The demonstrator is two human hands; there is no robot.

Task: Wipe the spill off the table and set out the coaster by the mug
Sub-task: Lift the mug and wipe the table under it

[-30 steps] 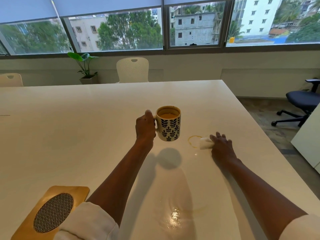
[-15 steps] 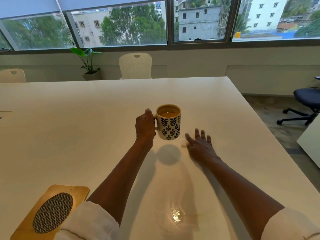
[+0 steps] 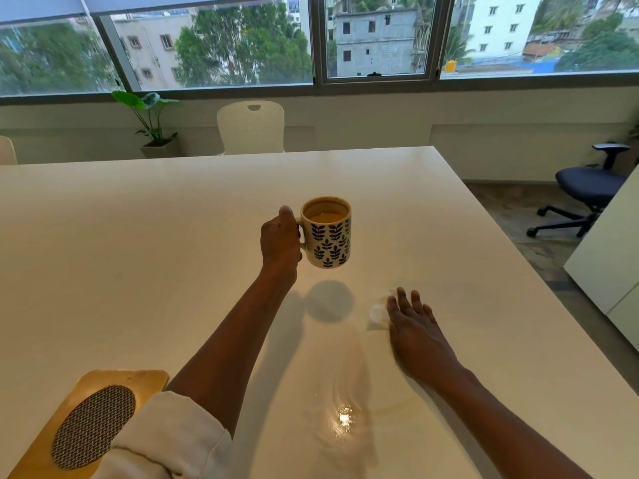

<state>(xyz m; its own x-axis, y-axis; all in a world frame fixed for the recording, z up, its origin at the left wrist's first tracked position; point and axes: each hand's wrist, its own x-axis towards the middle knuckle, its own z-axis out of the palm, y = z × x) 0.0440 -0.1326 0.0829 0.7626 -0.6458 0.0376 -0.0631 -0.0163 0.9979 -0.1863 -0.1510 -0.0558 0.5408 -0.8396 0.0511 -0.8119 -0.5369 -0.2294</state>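
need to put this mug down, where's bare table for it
Bare table runs wide left of the left hand and beyond the mug to the far edge. Right of the right hand is bare too. Busier spots: the tissue under that hand, and the coaster at the near left.

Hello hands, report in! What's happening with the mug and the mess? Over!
Left hand gripping mug, lifted off table. Right hand flat on tissue, wiping. Coaster waiting near left. Nothing in the way.
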